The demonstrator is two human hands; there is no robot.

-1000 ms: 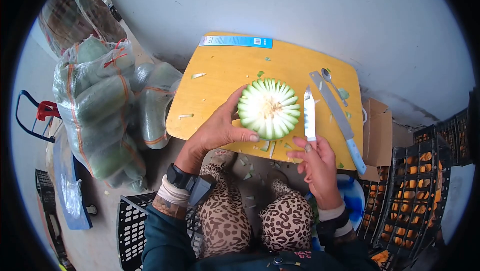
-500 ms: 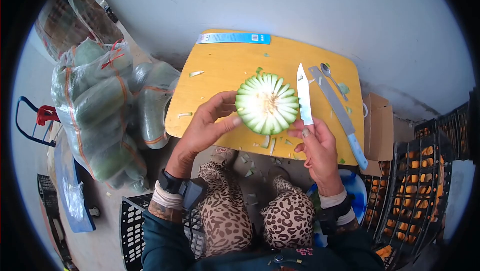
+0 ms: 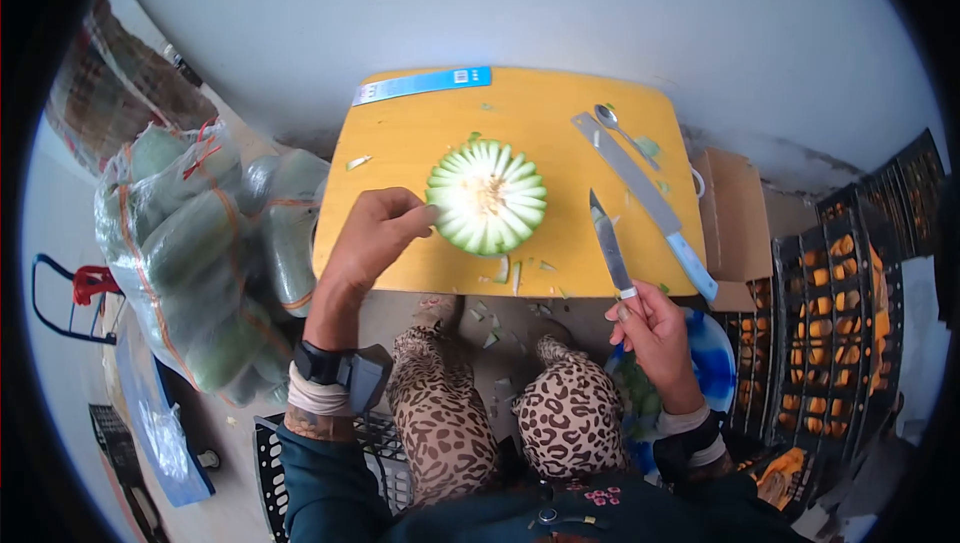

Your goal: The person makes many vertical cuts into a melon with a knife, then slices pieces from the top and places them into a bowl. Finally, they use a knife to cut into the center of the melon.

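A carved winter melon piece (image 3: pixel 488 201) lies on the yellow table (image 3: pixel 560 103), its white flesh cut into petal-like wedges with green rind at the edge. At its left rim is my left hand (image 3: pixel 372 243), thumb and forefinger pressed together and the other fingers curled; what they pinch, if anything, is hidden. My right hand (image 3: pixel 650 333) is wrapped round the handle of a small knife (image 3: pixel 608 243), whose blade points up and away from me, apart from the melon. A long knife (image 3: pixel 640 198) with a light blue handle and a spoon (image 3: pixel 622 131) rest at the right.
A blue packaging strip (image 3: pixel 425 85) lies at the table's back edge, with rind scraps scattered about. Plastic-wrapped winter melons (image 3: pixel 185 253) stand left. On the right are a cardboard box (image 3: pixel 735 213), black crates (image 3: pixel 810 343) of orange pieces and a blue basin (image 3: pixel 705 363).
My right hand has drawn the small knife down and away from the melon. My left hand's fingers have curled closed at the melon's left rim. The whole view has shifted a little.
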